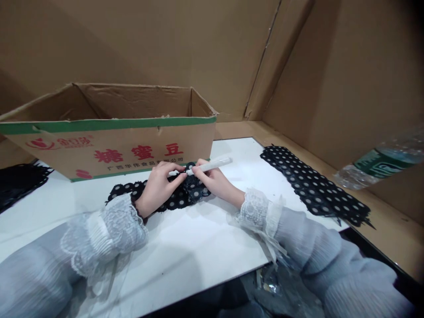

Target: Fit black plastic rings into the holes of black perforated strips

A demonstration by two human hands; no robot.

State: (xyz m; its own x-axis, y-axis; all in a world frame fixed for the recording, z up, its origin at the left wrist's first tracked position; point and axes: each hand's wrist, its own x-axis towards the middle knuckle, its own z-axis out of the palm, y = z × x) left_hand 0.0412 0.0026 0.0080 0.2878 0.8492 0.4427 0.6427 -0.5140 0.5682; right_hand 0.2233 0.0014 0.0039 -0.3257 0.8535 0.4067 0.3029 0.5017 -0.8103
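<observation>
A black sheet with rows of pale round dots (170, 203) lies on the white board in front of me, its right part lifted or folded. My left hand (160, 185) rests over it, thumb and fingers pinching at its upper edge. My right hand (213, 179) is closed around a white pen-like tool (218, 164), whose narrow end points left, toward the left fingertips. The exact contact between tip and sheet is hidden by the fingers.
An open cardboard box (145, 139) stands just behind my hands. At right lies another dotted black sheet (314, 185), with a clear plastic bottle (380, 161) near the cardboard wall. A black stack (21, 183) sits at far left on the white board (185, 251).
</observation>
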